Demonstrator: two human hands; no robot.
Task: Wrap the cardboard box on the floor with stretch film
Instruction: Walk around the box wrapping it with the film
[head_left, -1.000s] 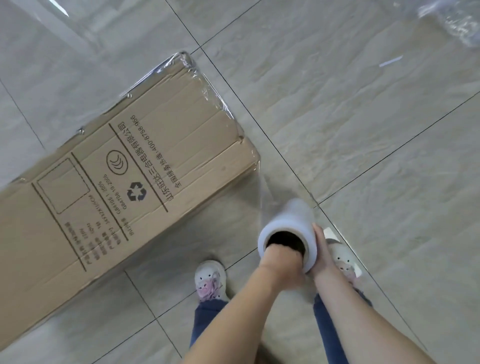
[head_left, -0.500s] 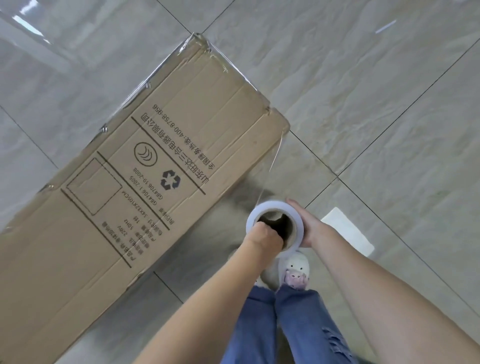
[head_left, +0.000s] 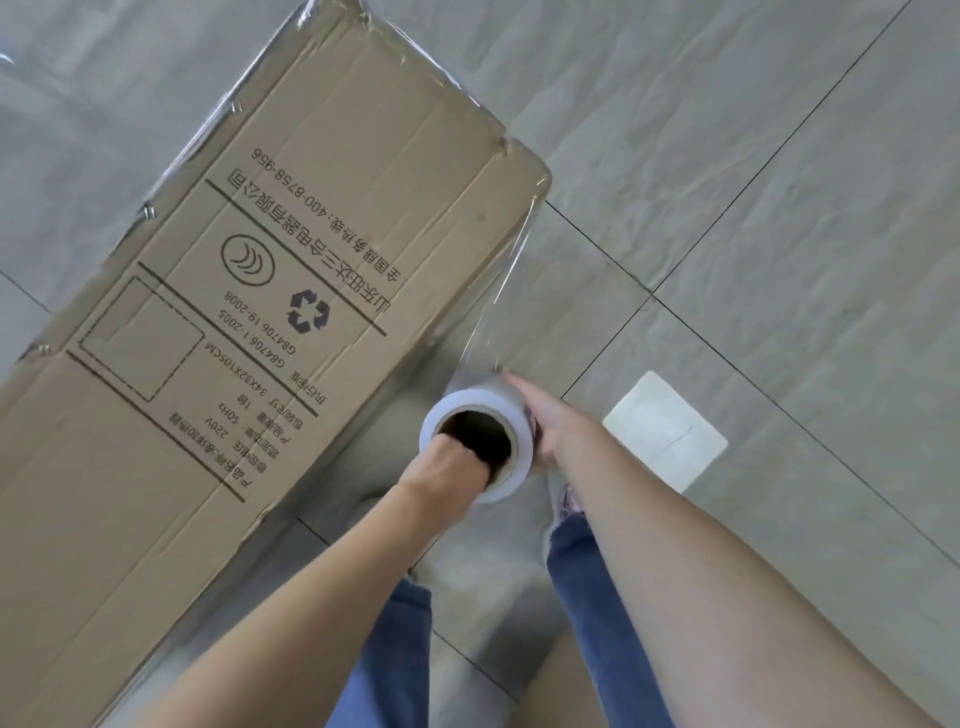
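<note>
The cardboard box (head_left: 249, 322) lies flat on the tiled floor (head_left: 727, 156), long axis running from lower left to upper right. Glossy film creases show over its far end and along its upper left edge, so that end appears to carry at least one layer. The printed top face shows no clear wrinkles or glare; whether film covers it cannot be told. A taut sheet of stretch film (head_left: 498, 312) runs from the box's near right corner down to the film roll (head_left: 478, 447), held just beside the box's long side. The left hand (head_left: 441, 480) has its fingers pushed inside the roll's core, out of sight. The right hand (head_left: 540, 415) lies flat against the roll's outer side, fingers extended. Judgement: wrapping is under way, with most of the box's length apparently left.
</note>
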